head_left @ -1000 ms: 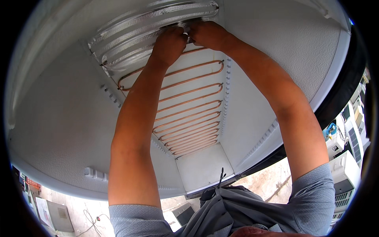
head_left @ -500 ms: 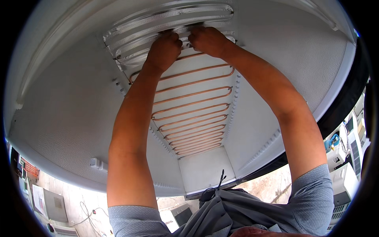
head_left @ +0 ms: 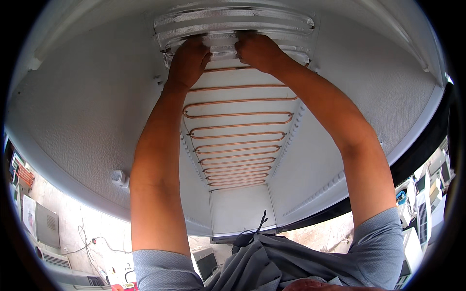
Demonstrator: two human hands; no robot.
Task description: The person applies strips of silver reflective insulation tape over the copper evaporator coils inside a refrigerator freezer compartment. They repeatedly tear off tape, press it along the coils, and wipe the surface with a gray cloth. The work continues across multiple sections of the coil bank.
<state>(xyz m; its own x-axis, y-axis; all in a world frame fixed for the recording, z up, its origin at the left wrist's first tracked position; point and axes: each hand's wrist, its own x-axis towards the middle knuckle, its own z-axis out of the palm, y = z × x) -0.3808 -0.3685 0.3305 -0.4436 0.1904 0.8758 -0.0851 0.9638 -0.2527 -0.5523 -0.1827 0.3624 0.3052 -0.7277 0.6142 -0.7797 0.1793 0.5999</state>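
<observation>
Silver foil tape point(head_left: 224, 50) lies in crinkled, ridged bands over the upper rows of tubing on the back wall of a white refrigerator cabinet. My left hand point(head_left: 190, 60) is closed at the lowest band, its fingertips partly hidden against the foil. A short way to the right, my right hand point(head_left: 259, 52) is curled at the same band, thumb side toward the left hand. Between the two hands a crumpled stretch of foil shows. Below them bare copper tubing point(head_left: 238, 115) zigzags down the back wall, clipped at its bends.
Textured cabinet side walls point(head_left: 82, 111) stand on both sides, with notched shelf rails point(head_left: 286, 140) along the inside. A small white fitting point(head_left: 119, 178) juts from the left wall. Beyond the rim, appliance units point(head_left: 46, 223) and a cable point(head_left: 85, 245) lie on the floor.
My hands have moved farther apart along the foil, the left one shifting leftward. The view has turned, so the cabinet looks straighter and the foil sits farther right.
</observation>
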